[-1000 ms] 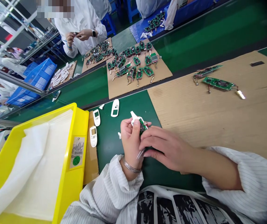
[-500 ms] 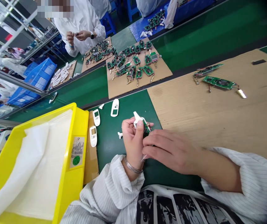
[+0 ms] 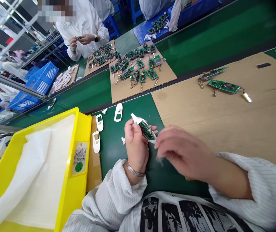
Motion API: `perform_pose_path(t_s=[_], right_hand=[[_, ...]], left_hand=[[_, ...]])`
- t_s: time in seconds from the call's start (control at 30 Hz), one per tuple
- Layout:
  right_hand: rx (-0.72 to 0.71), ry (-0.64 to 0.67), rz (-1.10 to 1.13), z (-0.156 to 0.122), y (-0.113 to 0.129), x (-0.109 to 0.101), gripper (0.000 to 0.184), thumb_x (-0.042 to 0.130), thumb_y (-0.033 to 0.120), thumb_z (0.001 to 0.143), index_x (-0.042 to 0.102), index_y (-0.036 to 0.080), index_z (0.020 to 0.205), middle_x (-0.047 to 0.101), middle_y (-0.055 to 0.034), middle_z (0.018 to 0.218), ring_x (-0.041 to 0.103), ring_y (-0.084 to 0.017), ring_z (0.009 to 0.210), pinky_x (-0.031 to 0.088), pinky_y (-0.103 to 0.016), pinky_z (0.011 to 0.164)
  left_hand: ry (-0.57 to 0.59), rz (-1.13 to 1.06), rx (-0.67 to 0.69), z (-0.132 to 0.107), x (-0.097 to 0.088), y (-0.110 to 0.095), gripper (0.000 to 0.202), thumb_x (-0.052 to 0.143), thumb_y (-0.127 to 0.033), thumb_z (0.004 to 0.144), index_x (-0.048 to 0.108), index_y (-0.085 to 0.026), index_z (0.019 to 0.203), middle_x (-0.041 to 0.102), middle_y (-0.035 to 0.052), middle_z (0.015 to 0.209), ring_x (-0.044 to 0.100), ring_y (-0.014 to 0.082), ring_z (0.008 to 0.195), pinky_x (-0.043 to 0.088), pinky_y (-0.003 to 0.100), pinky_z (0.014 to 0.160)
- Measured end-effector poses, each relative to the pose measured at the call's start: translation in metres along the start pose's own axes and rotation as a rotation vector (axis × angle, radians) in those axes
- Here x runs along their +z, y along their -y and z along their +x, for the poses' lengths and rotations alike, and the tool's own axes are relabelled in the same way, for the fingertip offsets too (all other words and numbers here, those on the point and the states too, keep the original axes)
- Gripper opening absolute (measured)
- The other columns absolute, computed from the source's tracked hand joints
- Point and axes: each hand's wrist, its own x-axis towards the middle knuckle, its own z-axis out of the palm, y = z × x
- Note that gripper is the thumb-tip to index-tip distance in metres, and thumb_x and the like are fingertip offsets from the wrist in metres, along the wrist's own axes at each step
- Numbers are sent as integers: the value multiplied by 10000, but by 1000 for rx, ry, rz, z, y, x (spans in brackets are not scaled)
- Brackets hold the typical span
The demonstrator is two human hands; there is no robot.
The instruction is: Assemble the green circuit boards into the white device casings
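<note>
From my remote seat I have only the head view. The left hand [image 3: 136, 145] sits just below frame centre, its fingers closed narrowly around a green circuit board [image 3: 147, 131], pinching it against a white plastic casing [image 3: 135, 117] whose tip points toward 10 o'clock. The pair is held tilted, above the green tabletop [image 3: 111, 161]. The right hand [image 3: 183, 153] lies at about 4 o'clock from the board, its fingers [image 3: 158, 143] just beside the board's lower end. It is too blurred for me to tell whether it touches the board or grips anything. A silver bracelet [image 3: 134, 171] circles the left wrist, and both arms wear white striped sleeves [image 3: 118, 199].

At 9 o'clock, three white covers [image 3: 118, 112] lie near the left hand, and a yellow tray [image 3: 81, 129] lined with a white sheet [image 3: 38, 170] sits at 8 o'clock. At 12 o'clock, a cardboard sheet [image 3: 140, 83] carries many wired boards. At 3 o'clock, two more boards [image 3: 223, 86] rest on a wider cardboard sheet [image 3: 224, 129]. At 11 o'clock, a co-worker's hands [image 3: 78, 40] hold something small, and blue crates [image 3: 42, 80] are stacked at 10 o'clock.
</note>
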Motion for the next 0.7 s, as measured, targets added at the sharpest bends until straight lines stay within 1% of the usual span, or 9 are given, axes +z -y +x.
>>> perform_pose_path(t_s=[0.07,0.13,0.23,0.3,0.4,0.5,0.6,0.67,0.7], right_hand=[[306,-119,168,4,-3,-2,85,563,135,908,595,204,870,654,-9,797,632,-124,754,544,-255,691],[553,-216,352,8,-6,-3,33,633,194,879,624,201,911,667,-3,779,645,-112,681,550,-223,612],[751,-252,607,10,-11,0,111,693,284,842,652,181,854,679,-7,711,643,-113,603,562,-223,576],[838,-250,724,10,-12,2,155,736,310,808,651,180,807,682,-9,672,650,-124,589,569,-236,579],[907,-233,790,9,-11,5,191,762,331,785,642,183,777,680,-15,653,649,-137,564,565,-253,558],[866,-214,698,6,-10,6,203,747,363,794,643,195,748,666,-32,772,662,-153,637,575,-291,598],[783,-185,458,3,-12,4,156,717,347,809,670,210,751,618,-76,1041,648,-222,989,567,-357,808],[737,-150,296,3,-12,2,129,695,322,816,680,218,741,597,-90,1124,538,-257,1205,493,-401,963],[720,-130,239,3,-12,1,123,688,314,816,683,222,734,597,-92,1144,490,-264,1261,448,-422,1016]], left_hand=[[74,-140,-83,3,-1,0,199,553,-428,919,543,-255,1018,577,0,879,585,101,671,483,239,630],[186,-276,-180,5,-2,-1,174,529,-376,929,569,-248,1040,543,5,845,531,83,623,444,221,587],[299,-389,-294,4,-3,-1,177,490,-290,921,592,-230,1053,505,8,782,453,66,550,368,203,528],[311,-416,-336,2,-3,-1,202,477,-246,900,596,-228,1063,506,11,771,428,63,529,346,200,517],[297,-447,-359,0,-1,0,234,481,-238,875,596,-233,1078,516,11,770,411,63,518,352,202,517],[279,-465,-365,-2,1,1,206,488,-249,866,609,-233,1032,509,7,734,394,66,495,319,193,474],[289,-470,-387,-2,2,1,187,476,-256,873,619,-227,990,483,1,674,384,72,476,286,182,442],[304,-472,-399,-3,2,0,186,479,-255,871,622,-223,985,465,-4,646,382,73,472,283,175,435],[312,-473,-400,-3,2,0,185,484,-254,870,624,-220,986,458,-6,637,380,72,469,285,172,432]])
